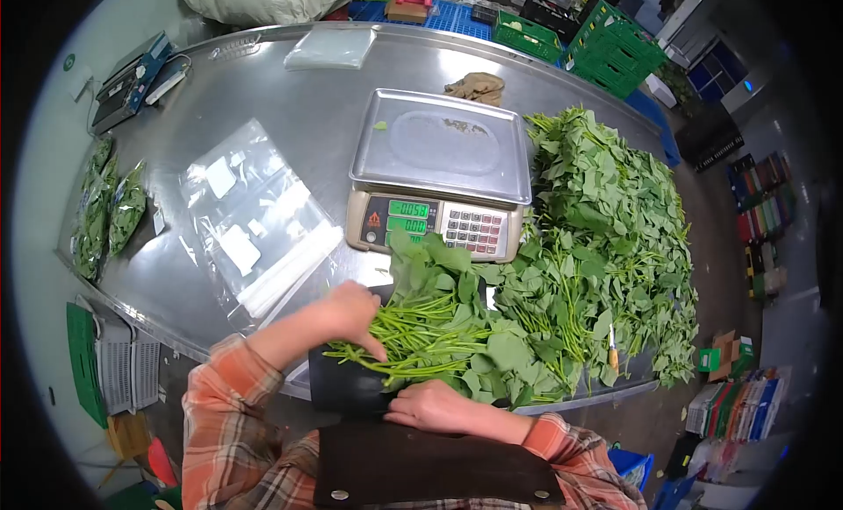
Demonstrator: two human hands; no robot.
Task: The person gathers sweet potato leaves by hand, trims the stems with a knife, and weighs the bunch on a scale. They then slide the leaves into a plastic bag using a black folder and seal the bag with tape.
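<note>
1. Packed bags (105, 211) lay far left, empty bags (250, 220) beside them.
2. The left hand (351, 312) pressed curled fingers onto the bunch (430, 326) at the table (290, 97) edge.
3. The right hand (430, 405) lay flat against the stems (grip unclear).
4. The scale (439, 172) behind read 0058.
5. The pile (606, 238) crowded the right.

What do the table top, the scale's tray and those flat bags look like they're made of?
Table: likely stainless steel, dull grey with soft reflections. Scale tray: similar brushed metal, apparently. Bags: thin clear plastic, glossy, the table showing through.
</note>
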